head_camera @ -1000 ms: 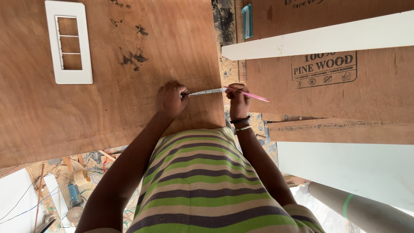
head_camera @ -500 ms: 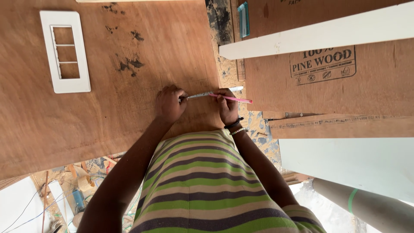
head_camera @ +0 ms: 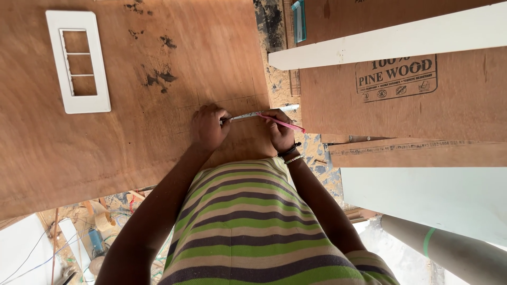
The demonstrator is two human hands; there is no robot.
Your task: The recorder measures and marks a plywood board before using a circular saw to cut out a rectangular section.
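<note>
Now your biggest thing is the brown plywood sheet [head_camera: 132, 121], which carries everything else. Near its far left corner lies a white switch plate frame [head_camera: 78, 62] with three openings. Close to the right edge of the sheet, your left hand [head_camera: 208, 127] is closed in a fist and presses down a thin metal ruler [head_camera: 253, 114]. Just beside it, your right hand [head_camera: 279, 132] pinches a pink pencil [head_camera: 284, 123], whose tip meets the ruler.
</note>
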